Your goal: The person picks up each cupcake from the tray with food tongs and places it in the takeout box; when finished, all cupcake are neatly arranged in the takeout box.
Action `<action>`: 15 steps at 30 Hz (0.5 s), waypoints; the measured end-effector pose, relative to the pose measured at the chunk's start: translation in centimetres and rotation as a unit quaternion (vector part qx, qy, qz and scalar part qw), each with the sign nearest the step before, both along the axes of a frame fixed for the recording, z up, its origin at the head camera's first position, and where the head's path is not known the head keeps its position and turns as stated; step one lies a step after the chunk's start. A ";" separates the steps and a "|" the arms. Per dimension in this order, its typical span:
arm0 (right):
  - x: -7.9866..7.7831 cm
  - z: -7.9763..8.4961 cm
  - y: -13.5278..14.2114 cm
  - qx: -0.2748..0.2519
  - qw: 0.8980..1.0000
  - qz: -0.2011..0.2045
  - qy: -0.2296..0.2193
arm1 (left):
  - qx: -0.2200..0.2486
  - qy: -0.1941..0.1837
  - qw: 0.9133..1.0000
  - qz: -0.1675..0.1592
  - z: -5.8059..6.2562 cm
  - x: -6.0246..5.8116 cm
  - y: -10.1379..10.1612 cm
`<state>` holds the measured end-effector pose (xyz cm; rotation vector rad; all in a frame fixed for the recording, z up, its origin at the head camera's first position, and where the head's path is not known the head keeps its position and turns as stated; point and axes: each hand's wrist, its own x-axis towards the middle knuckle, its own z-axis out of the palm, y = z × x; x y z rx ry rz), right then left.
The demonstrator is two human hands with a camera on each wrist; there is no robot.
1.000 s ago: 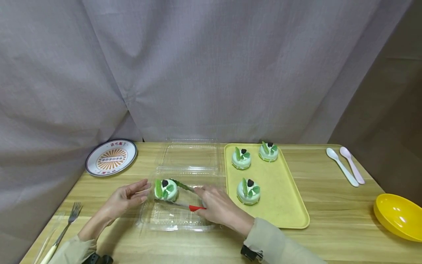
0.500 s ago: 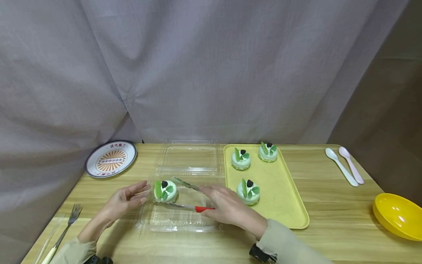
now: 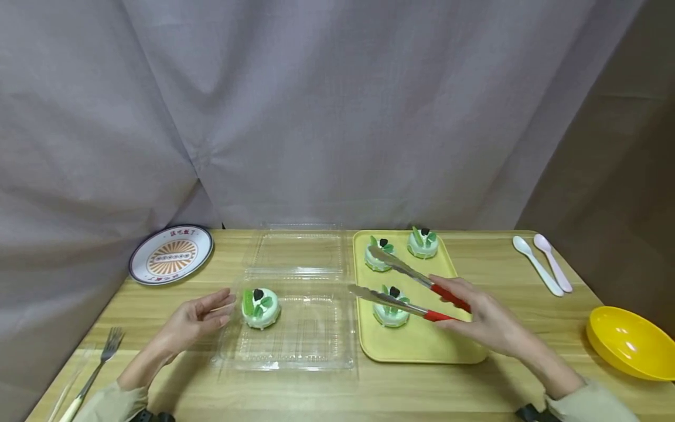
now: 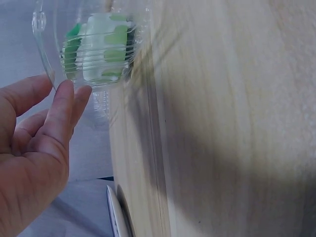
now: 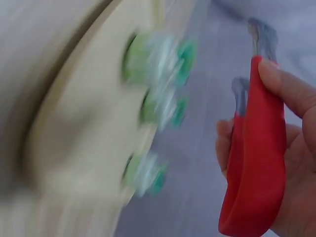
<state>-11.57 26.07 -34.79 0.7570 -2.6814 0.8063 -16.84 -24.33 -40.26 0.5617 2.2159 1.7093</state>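
My left hand (image 3: 197, 316) pinches the left rim of a clear plastic clamshell box (image 3: 311, 328) that lies with its lid folded back. In the left wrist view the thumb and fingers meet at the box's edge (image 4: 43, 54). A small pale-green cake (image 3: 268, 309), topped with green leaves and a dark berry, sits at the left inside it. My right hand (image 3: 493, 322) grips red-handled metal tongs (image 3: 406, 271), their arms spread over a yellow tray (image 3: 448, 349). Nothing is between the tong tips. Similar cakes stand on the tray: front (image 3: 390, 317), back left (image 3: 375, 262), back right (image 3: 423, 247).
A patterned plate (image 3: 139, 261) lies at the back left, with a fork (image 3: 95, 372) nearer the front. Right of the tray are a white spoon (image 3: 538, 265), a pink spoon (image 3: 554, 264) and a yellow bowl (image 3: 630, 346). A grey curtain (image 3: 337, 117) hangs behind the table.
The tongs have released the cake in the box. My right hand has carried them right, from the box to over the tray. My left hand stays at the box's rim.
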 end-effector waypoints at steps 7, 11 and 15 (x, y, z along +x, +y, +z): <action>1.1 -1.8 6.4 0.000 0.999 -0.015 -0.039 | -0.004 -0.003 1.000 0.005 0.0 0.0 -0.1; 1.0 -2.8 7.4 0.016 0.999 -0.001 -0.037 | -0.003 -0.004 1.000 0.004 0.0 0.0 -0.1; 0.6 -3.6 7.8 0.019 0.999 0.026 -0.043 | 0.001 -0.003 1.000 0.000 0.0 0.0 0.0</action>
